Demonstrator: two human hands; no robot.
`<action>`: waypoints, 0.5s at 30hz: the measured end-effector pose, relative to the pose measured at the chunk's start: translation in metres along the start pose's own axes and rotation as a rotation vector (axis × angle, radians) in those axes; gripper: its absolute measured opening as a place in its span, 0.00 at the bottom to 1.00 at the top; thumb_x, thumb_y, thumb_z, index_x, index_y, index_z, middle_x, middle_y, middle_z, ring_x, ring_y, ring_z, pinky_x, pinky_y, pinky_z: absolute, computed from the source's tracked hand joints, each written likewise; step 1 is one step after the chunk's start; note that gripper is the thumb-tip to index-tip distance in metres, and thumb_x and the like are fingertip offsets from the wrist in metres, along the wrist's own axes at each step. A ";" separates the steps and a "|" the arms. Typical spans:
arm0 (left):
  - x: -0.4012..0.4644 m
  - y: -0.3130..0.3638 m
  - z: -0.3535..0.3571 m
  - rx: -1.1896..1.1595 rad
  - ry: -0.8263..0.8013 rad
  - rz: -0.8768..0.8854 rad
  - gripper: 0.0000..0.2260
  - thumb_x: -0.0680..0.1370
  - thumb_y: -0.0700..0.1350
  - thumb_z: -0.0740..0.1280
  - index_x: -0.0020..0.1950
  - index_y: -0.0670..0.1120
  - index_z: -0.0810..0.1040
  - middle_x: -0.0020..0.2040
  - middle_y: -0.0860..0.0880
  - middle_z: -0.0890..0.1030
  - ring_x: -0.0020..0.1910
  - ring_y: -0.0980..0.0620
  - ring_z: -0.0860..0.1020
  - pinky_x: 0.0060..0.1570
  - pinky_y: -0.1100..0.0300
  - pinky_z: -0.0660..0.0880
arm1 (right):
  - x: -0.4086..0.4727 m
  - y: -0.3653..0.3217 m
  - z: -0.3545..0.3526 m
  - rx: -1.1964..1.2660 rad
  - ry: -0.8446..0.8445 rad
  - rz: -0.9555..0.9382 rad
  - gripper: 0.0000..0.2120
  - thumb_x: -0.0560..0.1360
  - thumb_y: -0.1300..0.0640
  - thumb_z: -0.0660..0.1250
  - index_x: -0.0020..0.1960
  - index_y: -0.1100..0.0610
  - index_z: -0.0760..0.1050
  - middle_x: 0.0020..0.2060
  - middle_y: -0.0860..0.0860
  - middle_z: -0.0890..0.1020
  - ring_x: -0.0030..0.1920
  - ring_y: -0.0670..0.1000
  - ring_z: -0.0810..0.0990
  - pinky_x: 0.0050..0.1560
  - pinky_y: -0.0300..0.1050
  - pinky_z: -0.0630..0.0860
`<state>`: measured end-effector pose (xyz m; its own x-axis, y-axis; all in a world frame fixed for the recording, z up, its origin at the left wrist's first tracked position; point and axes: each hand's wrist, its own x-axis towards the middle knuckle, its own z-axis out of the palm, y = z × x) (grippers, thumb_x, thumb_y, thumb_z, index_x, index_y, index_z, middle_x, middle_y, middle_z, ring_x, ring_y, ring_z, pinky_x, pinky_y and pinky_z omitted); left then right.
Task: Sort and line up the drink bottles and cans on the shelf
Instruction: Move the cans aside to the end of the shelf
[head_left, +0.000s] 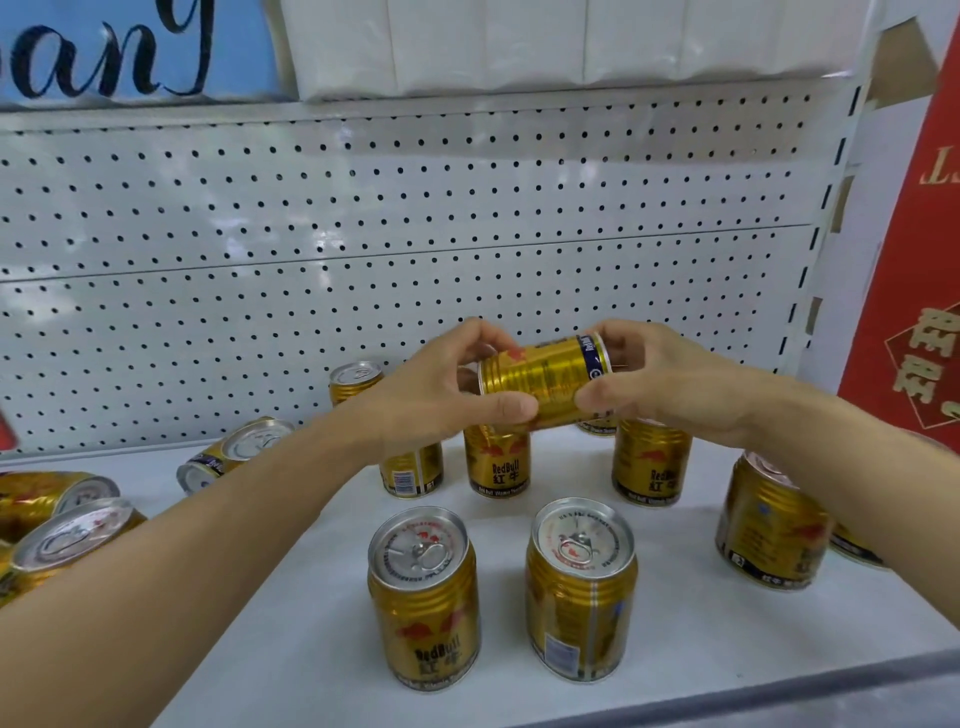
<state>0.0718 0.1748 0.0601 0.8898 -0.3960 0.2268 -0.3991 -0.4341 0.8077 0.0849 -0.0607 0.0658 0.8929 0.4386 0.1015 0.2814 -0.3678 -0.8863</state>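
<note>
Both hands hold 1 gold can (545, 382) on its side in the air above the white shelf (311, 519), probably to turn it upright and label-forward. The left hand (441, 395) has fingers curled round its base end; the right hand (660, 384) pinches the top end, though its fingertips are partly hidden. Below, 2 front cans (423, 592) stand upright, while the tipped cans (234, 452) at left lie unsorted.
</note>
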 end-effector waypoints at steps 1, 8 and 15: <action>0.001 0.003 -0.001 0.007 0.016 -0.001 0.24 0.66 0.56 0.75 0.59 0.54 0.73 0.60 0.51 0.77 0.53 0.53 0.81 0.49 0.55 0.81 | -0.003 -0.002 -0.001 -0.005 -0.015 -0.001 0.23 0.67 0.56 0.79 0.58 0.52 0.75 0.52 0.50 0.83 0.53 0.51 0.83 0.54 0.48 0.80; 0.011 0.028 0.012 0.321 0.000 0.010 0.22 0.67 0.52 0.78 0.58 0.60 0.75 0.51 0.56 0.77 0.48 0.57 0.79 0.42 0.64 0.78 | -0.013 -0.011 -0.048 -0.164 0.270 0.000 0.19 0.76 0.55 0.70 0.66 0.51 0.74 0.56 0.46 0.81 0.57 0.46 0.80 0.61 0.48 0.77; 0.031 0.030 0.048 0.715 -0.264 -0.018 0.29 0.65 0.55 0.79 0.59 0.56 0.67 0.52 0.56 0.76 0.49 0.56 0.75 0.44 0.62 0.76 | -0.043 -0.012 -0.086 -0.550 0.139 0.148 0.15 0.74 0.45 0.71 0.60 0.44 0.77 0.53 0.41 0.81 0.53 0.46 0.81 0.60 0.51 0.76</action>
<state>0.0771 0.1102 0.0650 0.8511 -0.5249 0.0064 -0.5109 -0.8254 0.2404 0.0736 -0.1454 0.1112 0.9638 0.2522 0.0860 0.2583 -0.8047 -0.5345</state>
